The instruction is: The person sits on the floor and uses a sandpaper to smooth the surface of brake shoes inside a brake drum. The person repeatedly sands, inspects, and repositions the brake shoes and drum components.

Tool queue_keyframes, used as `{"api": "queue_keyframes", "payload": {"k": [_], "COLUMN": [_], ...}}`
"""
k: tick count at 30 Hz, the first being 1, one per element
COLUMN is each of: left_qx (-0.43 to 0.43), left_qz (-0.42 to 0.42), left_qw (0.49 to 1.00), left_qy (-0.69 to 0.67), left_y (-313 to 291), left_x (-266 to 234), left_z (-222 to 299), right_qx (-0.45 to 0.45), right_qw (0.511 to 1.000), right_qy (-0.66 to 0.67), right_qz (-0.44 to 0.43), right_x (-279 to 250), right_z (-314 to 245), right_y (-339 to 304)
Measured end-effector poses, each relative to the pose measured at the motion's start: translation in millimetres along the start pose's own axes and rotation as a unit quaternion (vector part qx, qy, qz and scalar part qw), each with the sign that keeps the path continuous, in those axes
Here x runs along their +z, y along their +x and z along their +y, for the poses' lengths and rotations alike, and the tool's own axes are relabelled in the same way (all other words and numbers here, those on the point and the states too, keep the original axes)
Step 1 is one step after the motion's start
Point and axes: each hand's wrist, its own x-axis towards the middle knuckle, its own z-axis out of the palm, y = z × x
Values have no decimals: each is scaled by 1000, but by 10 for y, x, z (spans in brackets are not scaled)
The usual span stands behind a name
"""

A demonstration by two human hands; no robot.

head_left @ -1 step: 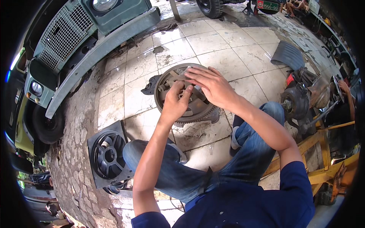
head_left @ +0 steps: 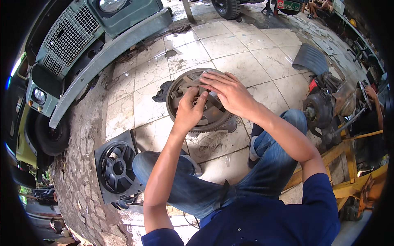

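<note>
A round, toothed flywheel (head_left: 193, 130) with a clutch cover inside its ring lies flat on the tiled floor between my knees. Over its left half is my left hand (head_left: 190, 110), closed, thumb against the curled fingers. Whatever it pinches is hidden. My right hand (head_left: 230, 92) reaches across the far right part of the wheel. Its fingers are stretched out side by side, palm down, tips close to the left hand. A small pale grey patch shows by those fingertips, too little of it to name. Under both hands, parts of the clutch cover are hidden.
A crumpled black cloth (head_left: 163, 92) lies left of the flywheel. Nearer left is a black radiator fan in its shroud (head_left: 119, 166). A vehicle's bumper (head_left: 111, 57) juts in at far left. To the right are a greasy mechanical assembly (head_left: 324, 106) and a yellow frame (head_left: 349, 186).
</note>
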Motion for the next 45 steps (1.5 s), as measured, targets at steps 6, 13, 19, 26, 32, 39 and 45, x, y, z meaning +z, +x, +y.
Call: {"api": "queue_keyframes", "payload": {"k": [6,13,19,26,32,39,45], "left_qx": [98,40,7,106,117,98,-82], "left_qz": [-8,4,-40,-51,-37,-124,-129], "left_qw": [991,994,999,981,986,975,988], "left_qy": [95,97,25,154,111,154,28], "left_y": [78,471,809,957,1126,943,1012], "left_x": [30,-265,-447,-361,-290,-306,-141], "left_z": [-64,-145,-271,-391,-393,-674,-506], "right_qx": [10,-42,-70,-64,-3,-47,-21], "right_qw": [999,999,997,997,995,997,996], "right_qy": [9,-2,19,44,103,18,-24], "right_qz": [-31,-6,1,-4,7,-58,-80], "right_x": [41,58,197,343,427,455,485], "right_z": [65,168,272,607,721,712,888], "right_y": [57,297,657,710,820,555,603]}}
